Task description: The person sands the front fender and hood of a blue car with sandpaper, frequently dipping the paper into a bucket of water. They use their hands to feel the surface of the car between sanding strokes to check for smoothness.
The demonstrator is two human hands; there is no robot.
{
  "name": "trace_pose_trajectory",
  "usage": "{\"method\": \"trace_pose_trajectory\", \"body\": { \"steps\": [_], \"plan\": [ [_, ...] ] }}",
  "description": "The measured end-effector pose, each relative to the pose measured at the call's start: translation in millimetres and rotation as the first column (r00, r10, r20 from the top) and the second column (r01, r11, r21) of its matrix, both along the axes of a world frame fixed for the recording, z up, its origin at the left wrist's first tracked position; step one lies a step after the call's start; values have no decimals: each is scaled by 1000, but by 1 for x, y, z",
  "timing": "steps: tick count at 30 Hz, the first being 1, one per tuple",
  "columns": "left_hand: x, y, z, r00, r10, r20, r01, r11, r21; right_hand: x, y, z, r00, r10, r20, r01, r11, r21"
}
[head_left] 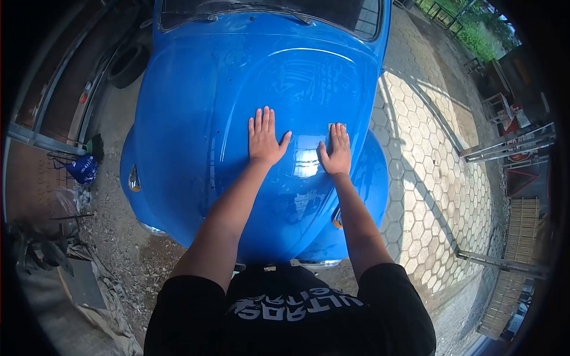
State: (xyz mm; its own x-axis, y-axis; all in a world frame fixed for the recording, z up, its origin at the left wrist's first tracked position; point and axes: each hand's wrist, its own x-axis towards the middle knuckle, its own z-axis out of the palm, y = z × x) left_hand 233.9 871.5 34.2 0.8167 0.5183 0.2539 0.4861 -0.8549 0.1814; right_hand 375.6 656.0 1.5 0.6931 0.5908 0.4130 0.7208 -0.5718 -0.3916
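Observation:
The rounded blue hood of a car point(178, 113) fills the middle of the view, its surface shiny and wet-looking with streaks on the right part. My left hand point(265, 139) lies flat on the hood, fingers stretched and thumb out, with nothing visible in it. To its right, my right hand point(337, 151) presses a small brownish piece of sandpaper point(332, 126) against the hood. Only the sandpaper's top edge shows past the fingertips; the palm and fingers cover the rest. A bright reflection lies on the paint between the two hands.
The windshield with wipers point(306, 19) is at the top. Left of the car are a tire point(129, 66) and a blue bag point(82, 169). Hexagonal paving point(439, 196) spreads on the right, with a metal frame point(507, 142) beyond. Orange lamps point(337, 222) sit on the fenders.

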Motion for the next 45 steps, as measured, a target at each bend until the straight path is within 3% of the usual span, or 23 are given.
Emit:
{"method": "trace_pose_trajectory", "body": {
  "steps": [2,5,6,9,10,13,16,29,42,45],
  "plan": [
    [-4,10,2,996,-68,57,67,998,6,-1,0,3,1000,2,0,-2,1000,5],
    [-7,55,27,970,-223,-92,208,966,-152,2,-1,-4,1000,-1,-21,1,1000,-9],
    [-8,68,29,962,-272,2,270,955,-119,4,3,-1,1000,-2,-24,2,1000,6],
    [-9,83,24,945,-324,52,327,943,-61,1,2,1,999,-19,-30,20,1000,8],
    [-4,83,20,947,-296,127,301,954,-17,8,5,4,999,-34,-3,34,999,-6],
    [-4,84,17,962,-235,142,237,972,3,1,3,5,998,-61,2,61,997,-41],
    [-2,83,17,984,-170,51,170,985,2,2,2,10,998,-49,-32,47,998,-46],
    [-8,82,13,987,-161,-20,161,987,13,-2,2,5,998,-57,-24,55,996,-69],
    [1,84,16,986,-163,35,163,987,10,0,3,3,997,-73,-18,71,990,-119],
    [-1,81,14,988,-148,47,146,988,38,-8,18,0,977,-201,-77,193,975,-107]
  ]
}}
